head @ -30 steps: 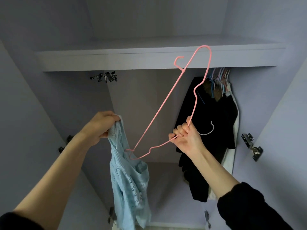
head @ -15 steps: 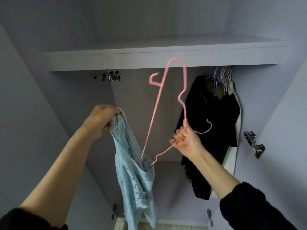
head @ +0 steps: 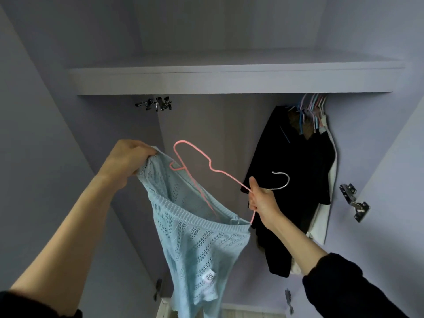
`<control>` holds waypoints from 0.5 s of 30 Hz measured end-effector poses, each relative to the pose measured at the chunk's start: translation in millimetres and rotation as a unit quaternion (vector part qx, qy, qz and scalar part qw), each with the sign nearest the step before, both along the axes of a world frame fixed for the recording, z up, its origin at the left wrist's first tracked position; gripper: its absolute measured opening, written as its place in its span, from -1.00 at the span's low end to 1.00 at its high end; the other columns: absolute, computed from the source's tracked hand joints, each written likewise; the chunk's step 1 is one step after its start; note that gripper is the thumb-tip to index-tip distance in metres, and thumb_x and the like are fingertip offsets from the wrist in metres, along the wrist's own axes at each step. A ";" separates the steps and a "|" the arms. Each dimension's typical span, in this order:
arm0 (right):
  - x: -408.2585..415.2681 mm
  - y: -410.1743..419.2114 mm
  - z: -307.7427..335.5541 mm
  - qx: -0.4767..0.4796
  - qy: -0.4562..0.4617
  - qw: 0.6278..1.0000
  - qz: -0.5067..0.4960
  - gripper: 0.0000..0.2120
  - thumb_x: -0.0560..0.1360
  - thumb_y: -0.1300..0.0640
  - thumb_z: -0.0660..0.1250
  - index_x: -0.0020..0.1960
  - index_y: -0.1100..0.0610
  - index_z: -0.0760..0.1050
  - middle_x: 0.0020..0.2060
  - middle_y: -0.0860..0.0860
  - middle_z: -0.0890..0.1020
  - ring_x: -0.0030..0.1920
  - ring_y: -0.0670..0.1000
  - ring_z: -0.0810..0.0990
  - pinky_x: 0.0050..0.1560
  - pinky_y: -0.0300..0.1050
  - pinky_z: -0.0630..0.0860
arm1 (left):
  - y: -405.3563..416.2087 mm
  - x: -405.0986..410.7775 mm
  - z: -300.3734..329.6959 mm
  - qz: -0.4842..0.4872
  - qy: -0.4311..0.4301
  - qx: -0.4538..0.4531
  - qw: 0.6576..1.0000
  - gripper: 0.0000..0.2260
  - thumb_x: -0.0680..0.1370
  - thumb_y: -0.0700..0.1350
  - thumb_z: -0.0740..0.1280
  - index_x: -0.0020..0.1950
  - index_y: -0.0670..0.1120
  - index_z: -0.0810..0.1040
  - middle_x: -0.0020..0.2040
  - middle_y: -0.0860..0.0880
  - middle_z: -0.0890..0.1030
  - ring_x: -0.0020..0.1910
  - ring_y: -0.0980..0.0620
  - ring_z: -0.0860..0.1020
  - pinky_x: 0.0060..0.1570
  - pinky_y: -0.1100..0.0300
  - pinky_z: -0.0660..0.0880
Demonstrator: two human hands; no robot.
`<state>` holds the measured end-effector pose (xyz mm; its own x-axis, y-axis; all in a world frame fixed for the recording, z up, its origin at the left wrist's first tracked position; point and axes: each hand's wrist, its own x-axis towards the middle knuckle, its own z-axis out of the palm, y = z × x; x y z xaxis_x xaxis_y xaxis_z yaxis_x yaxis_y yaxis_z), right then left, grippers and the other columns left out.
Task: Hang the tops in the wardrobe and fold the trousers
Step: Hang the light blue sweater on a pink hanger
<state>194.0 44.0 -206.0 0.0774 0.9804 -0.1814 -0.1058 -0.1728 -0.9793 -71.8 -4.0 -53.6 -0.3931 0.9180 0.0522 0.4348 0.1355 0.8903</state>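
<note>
- wardrobe [head: 229, 81]: open, shelf across 12 o'clock; dark garments [head: 296, 180] already hung at 2 o'clock on a bunch of hangers [head: 309, 109]. Rail itself hidden behind the shelf edge.
- light blue knit top [head: 197, 237]: centre frame, draping toward 6 o'clock, opening spread wide.
- left hand [head: 128, 161]: at 10 o'clock, fingers clenched on the top's edge, holding it up.
- right hand [head: 261, 200]: at 3 o'clock of the top, gripping the pink hanger [head: 206, 161] near its neck; silver hook pokes out past the fist.
- step, my read: threading hanger into the top; one hanger end sits inside the opening.
- next needs: seat both shoulders, then lift hook toward 1 o'clock to reach the rail.
</note>
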 end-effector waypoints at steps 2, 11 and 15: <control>2.5 2.6 4.3 0.019 -0.057 0.998 0.000 -0.53 0.57 -0.07 0.22 -0.44 0.04 0.17 -0.64 -0.14 0.22 -0.61 -0.15 0.15 -0.51 -0.25 0.12 | 0.6 -6.1 -10.4 0.012 0.055 -0.005 0.998 -0.85 0.47 -0.18 0.34 -0.30 -0.05 0.60 -0.28 -0.04 0.58 -0.27 0.02 0.53 -0.23 0.18 0.48; -24.6 -0.9 30.9 0.127 -0.345 0.927 0.079 -0.43 0.58 -0.10 0.19 -0.55 0.09 0.24 -0.60 -0.02 0.35 -0.49 0.03 0.40 -0.34 -0.12 0.31 | 6.1 -23.0 -34.9 0.030 0.248 -0.066 0.966 -0.85 0.52 -0.16 0.26 -0.18 -0.08 0.61 -0.19 -0.13 0.60 -0.17 -0.13 0.50 -0.16 0.13 0.42; -41.9 -6.4 44.6 0.140 -0.487 0.851 0.140 -0.46 0.59 -0.13 0.14 -0.48 0.13 0.33 -0.37 0.19 0.57 -0.24 0.18 0.55 -0.23 -0.08 0.38 | 7.0 -14.4 -36.4 0.006 0.243 -0.034 0.970 -0.86 0.52 -0.17 0.27 -0.16 -0.07 0.62 -0.30 -0.03 0.57 -0.25 -0.03 0.48 -0.20 0.16 0.40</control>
<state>152.1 37.6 -161.4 -0.1871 0.9791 0.0792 0.7860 0.1976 -0.5858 -86.2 3.0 -90.0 -0.3472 0.9216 0.1735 0.7984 0.1935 0.5701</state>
